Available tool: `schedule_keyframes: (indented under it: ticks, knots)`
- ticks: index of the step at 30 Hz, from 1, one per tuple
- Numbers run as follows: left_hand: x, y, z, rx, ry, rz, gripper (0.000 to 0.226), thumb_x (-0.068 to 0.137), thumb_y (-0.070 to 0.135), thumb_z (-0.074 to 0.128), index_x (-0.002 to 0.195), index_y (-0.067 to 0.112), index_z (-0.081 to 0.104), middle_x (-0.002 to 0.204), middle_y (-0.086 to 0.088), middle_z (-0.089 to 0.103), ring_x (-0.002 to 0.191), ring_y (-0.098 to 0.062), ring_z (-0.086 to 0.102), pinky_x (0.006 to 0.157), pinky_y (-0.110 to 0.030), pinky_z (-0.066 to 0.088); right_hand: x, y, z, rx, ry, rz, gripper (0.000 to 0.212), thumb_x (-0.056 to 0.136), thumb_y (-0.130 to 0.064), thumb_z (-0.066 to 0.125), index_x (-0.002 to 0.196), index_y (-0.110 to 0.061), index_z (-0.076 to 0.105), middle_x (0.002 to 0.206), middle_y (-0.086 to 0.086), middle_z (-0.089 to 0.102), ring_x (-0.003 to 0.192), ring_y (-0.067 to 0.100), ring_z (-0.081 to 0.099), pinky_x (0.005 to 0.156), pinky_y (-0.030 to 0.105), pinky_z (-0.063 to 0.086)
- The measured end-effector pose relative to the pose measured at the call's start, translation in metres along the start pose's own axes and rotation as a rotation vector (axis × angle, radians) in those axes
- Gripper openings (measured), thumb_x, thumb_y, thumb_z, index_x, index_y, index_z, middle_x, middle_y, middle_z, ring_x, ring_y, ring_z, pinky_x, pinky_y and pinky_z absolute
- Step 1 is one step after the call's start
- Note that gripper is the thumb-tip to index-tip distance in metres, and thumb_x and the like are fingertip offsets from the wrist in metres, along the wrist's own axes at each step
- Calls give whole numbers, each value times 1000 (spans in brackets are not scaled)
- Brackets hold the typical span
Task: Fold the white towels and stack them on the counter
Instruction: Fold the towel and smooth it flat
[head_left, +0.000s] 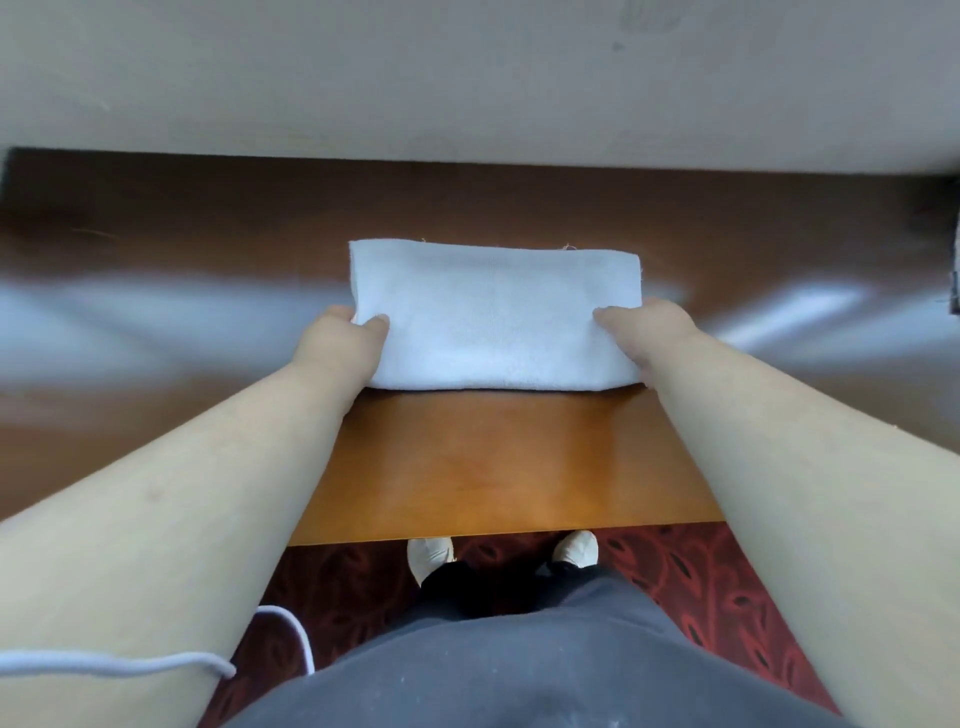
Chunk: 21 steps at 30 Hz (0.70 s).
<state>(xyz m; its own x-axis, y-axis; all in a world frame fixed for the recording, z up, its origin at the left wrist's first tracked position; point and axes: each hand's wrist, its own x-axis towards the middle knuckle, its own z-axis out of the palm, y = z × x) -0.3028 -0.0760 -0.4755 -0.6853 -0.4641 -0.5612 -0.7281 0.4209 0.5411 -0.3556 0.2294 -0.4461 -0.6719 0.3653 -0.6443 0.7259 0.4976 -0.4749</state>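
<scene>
A white towel (493, 317), folded into a thick rectangle, lies flat on the brown wooden counter (498, 467) in the middle of the head view. My left hand (343, 343) grips its near left corner, thumb on top and fingers tucked beneath the edge. My right hand (644, 338) holds the near right corner the same way. Both forearms reach in from the lower corners. No other towel is visible.
A beige wall (467, 78) rises right behind the counter. The counter's front edge (498, 532) runs above a red patterned carpet (727, 597) and my pale shoes. A white cable (156, 665) crosses my left forearm. A dark object (953, 291) sits at the right edge.
</scene>
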Motion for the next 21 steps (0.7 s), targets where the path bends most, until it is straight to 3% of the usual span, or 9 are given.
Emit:
schedule_keyframes:
  ticks: [3,8,11,13,16,17,18,19,21]
  knots:
    - [-4,-1,-2,-60,37,53,39,87,42,52,119,19,52,106,-2,63,86,-22,60,75,-33,47,-3,6,1,48,43,-87,32,81,-37,63,110,-24,58,101,-3,66,88,20,66,77,34,56]
    - [-7,-1,-5,-182,38,66,40,89,40,61,111,39,28,84,7,56,67,-10,58,51,-25,36,-2,18,-1,7,162,-259,37,87,-28,62,111,-26,33,92,-10,51,72,7,53,50,26,36]
    - [-6,-1,-3,-55,18,144,25,96,29,54,108,44,38,84,4,56,66,-12,56,52,-24,36,4,19,-5,-105,77,-303,26,91,-19,48,111,-33,41,87,-3,55,61,15,53,43,23,36]
    - [-9,-1,-3,-17,-9,150,27,100,21,45,113,44,52,86,3,56,65,-10,54,53,-20,37,5,19,-8,-181,6,-301,40,90,-15,40,116,-42,52,84,7,60,54,22,51,38,20,36]
    - [-22,1,-17,-6,-2,118,44,102,16,38,136,43,49,83,10,52,59,-10,50,47,-11,37,0,10,-12,-172,-67,-340,62,90,-14,36,134,-56,47,110,-1,63,56,25,51,40,22,40]
    - [-27,1,-25,-6,9,120,47,102,15,37,140,42,46,85,9,54,58,-9,49,46,-10,37,-4,4,-12,-170,-88,-366,64,90,-15,35,138,-57,43,135,-8,38,58,24,53,41,23,42]
    - [-31,0,-35,-17,28,123,49,102,15,37,142,41,45,93,6,59,58,-9,50,47,-10,38,-9,-2,-10,-175,-104,-406,65,91,-15,35,141,-56,39,108,-14,45,61,21,56,42,23,43]
    - [-33,-2,-46,-31,52,128,49,101,15,38,142,41,45,105,3,62,61,-8,52,51,-12,39,-14,-9,-7,-179,-115,-450,65,92,-16,35,144,-54,37,142,-13,46,67,15,58,45,23,44]
    - [-36,-10,-71,-61,90,140,50,100,14,39,142,40,46,128,-2,58,79,-16,61,64,-17,44,-25,-27,3,-169,-125,-521,64,94,-15,36,148,-49,34,153,-16,34,80,5,56,54,21,43]
